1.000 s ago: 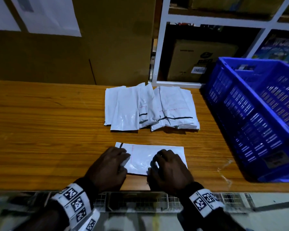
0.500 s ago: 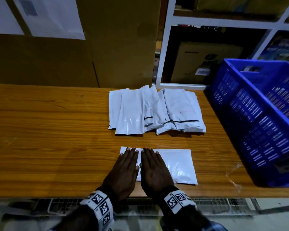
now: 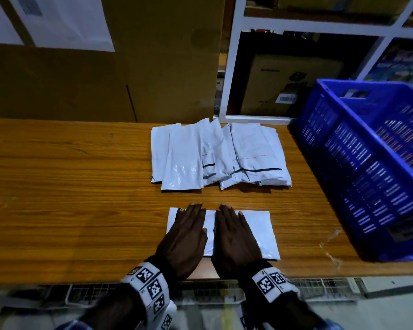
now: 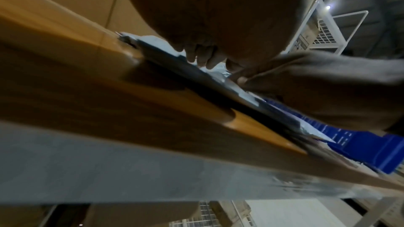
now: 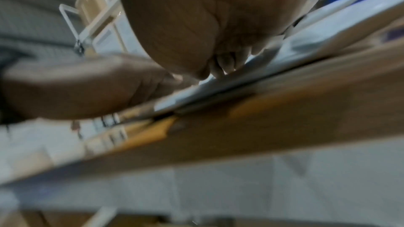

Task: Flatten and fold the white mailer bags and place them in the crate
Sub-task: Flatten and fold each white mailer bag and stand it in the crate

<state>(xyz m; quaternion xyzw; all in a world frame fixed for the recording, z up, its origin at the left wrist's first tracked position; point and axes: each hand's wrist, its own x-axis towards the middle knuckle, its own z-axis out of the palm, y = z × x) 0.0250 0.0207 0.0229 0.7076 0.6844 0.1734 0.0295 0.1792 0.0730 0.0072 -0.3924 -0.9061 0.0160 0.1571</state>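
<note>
A wooden table [image 3: 69,198] with an orange-brown grain carries everything. Near its front edge, at about six o'clock, a single white bag [image 3: 258,229] lies flat, its long side running left to right. Beyond it, toward twelve o'clock, a pile [image 3: 219,153] of white bags is spread in an overlapping fan, some showing a dark stripe and a thin red line. At about three o'clock a blue crate [image 3: 367,167] stands on the table's right end, just beside the pile. A scrap of clear tape [image 3: 329,246] clings to the wood at four o'clock, near the crate's front corner.
</note>
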